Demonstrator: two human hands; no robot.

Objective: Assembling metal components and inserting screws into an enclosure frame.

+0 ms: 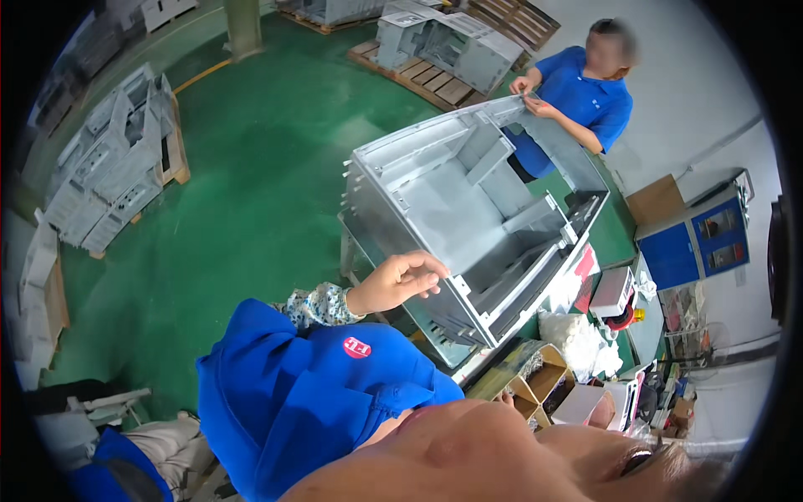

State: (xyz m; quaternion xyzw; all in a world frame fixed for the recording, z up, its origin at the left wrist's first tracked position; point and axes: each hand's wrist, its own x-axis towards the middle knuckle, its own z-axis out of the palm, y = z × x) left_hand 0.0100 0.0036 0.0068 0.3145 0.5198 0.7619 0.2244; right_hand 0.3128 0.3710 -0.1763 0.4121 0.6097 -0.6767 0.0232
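My left hand (400,280) reaches in from the left in a floral-patterned sleeve (322,304). Its fingers are loosely bent and apart, and I see nothing held in them. The fingertips are at the near left corner of a large grey metal cabinet housing (443,197); whether they touch the rim I cannot tell. The housing lies with its open side up, showing inner walls, brackets and a row of small pins along its left edge. My right hand does not show.
Across the housing a co-worker in a blue shirt (590,105) has both hands at its far rim. Boxed small parts (544,372) and white rags (577,339) lie to the right. Metal housings on pallets (113,159) stand left. A blue cabinet (698,238) is by the wall.
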